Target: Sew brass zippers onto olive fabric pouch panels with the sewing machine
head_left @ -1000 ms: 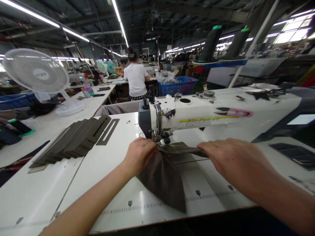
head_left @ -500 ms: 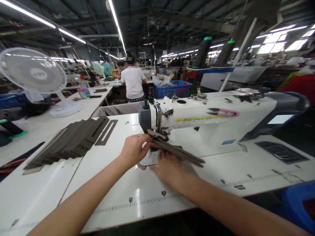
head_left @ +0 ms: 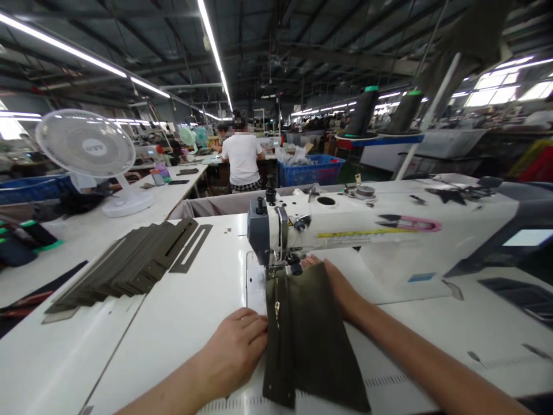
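Observation:
A dark olive fabric panel (head_left: 326,340) with a zipper strip and a gold-coloured zipper pull (head_left: 277,309) lies under the needle area of a white sewing machine (head_left: 367,245). Its near end reaches toward the table's front edge. My left hand (head_left: 242,346) is closed at the panel's left edge, fingers curled against it. Behind the panel's far right corner, my right hand (head_left: 317,264) grips it beside the presser foot; the panel hides part of that hand.
Left of the machine lies an overlapping stack of olive slotted pieces (head_left: 129,262), with one slotted piece (head_left: 192,248) beside it. Pink-handled thread snips (head_left: 415,223) rest on the machine arm. A white fan (head_left: 88,144) stands at the left. A person in a white shirt (head_left: 243,158) sits ahead.
The panel has turned from a raised, folded position to lying flat lengthwise under the machine's needle area. My left hand has moved down toward me; my right hand has moved up behind the panel.

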Motion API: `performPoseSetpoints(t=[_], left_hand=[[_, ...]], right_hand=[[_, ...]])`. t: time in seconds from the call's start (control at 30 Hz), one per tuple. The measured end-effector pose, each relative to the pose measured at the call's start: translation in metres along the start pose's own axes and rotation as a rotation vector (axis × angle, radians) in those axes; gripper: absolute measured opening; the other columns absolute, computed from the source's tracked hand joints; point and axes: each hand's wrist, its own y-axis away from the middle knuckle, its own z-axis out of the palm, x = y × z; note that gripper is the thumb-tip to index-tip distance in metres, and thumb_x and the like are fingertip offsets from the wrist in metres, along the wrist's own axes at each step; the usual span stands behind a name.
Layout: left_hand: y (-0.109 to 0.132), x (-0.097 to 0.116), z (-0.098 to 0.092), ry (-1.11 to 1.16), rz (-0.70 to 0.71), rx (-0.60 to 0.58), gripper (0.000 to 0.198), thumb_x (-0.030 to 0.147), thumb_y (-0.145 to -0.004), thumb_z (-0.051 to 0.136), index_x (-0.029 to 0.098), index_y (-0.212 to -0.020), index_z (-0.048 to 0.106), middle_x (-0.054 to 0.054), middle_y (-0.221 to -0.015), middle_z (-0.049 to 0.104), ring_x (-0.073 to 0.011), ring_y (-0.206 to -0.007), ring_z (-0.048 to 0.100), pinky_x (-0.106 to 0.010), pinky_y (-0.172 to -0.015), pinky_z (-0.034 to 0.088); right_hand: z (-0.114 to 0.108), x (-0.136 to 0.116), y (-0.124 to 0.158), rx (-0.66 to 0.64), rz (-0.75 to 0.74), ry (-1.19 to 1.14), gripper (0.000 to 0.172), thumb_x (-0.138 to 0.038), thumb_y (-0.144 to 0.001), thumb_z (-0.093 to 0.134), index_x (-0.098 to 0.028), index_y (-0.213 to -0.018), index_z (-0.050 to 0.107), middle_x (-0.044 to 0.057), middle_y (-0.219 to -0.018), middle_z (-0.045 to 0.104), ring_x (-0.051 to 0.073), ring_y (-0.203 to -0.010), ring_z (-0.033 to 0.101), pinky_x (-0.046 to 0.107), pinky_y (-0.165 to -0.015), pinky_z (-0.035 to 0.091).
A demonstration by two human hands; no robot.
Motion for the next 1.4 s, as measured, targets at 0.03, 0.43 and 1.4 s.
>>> performPoseSetpoints(t=[0.03, 0.43, 1.4], left_hand=[[-0.001, -0.002, 0.0, 0.017, -0.041, -0.012, 0.026, 0.009, -0.08, 0.035, 0.015, -0.096, 0.055, -0.011, -0.092, 0.062, -0.0201, -0.088, 0.058, -0.036, -0.078, 0.047], [-0.028, -0.028, 0.026, -0.122, -0.287, -0.047, 0.016, 0.012, -0.076, 0.047, 0.015, -0.085, 0.06, -0.009, -0.09, 0.061, -0.0238, -0.095, 0.051, -0.042, -0.086, 0.039], [-0.022, -0.044, 0.036, -0.136, -0.127, 0.114, 0.025, 0.014, -0.087, 0.038, 0.011, -0.099, 0.06, -0.013, -0.103, 0.064, -0.0217, -0.094, 0.061, -0.038, -0.082, 0.052]], right_hand=[[0.001, 0.007, 0.0, -0.003, 0.006, -0.02, 0.036, -0.03, -0.084, 0.054, -0.016, -0.118, 0.051, 0.013, -0.126, 0.048, 0.028, -0.116, 0.044, 0.051, -0.097, 0.032], [-0.026, -0.006, 0.001, 0.2, 0.499, -0.353, 0.038, -0.048, -0.084, 0.043, -0.019, -0.083, 0.067, 0.004, -0.071, 0.066, 0.02, -0.068, 0.06, 0.029, -0.062, 0.044], [0.014, -0.091, 0.01, 0.137, -0.062, 0.005, 0.039, -0.011, -0.086, 0.035, 0.008, -0.115, 0.053, 0.026, -0.12, 0.051, 0.029, -0.118, 0.044, 0.042, -0.101, 0.037]])
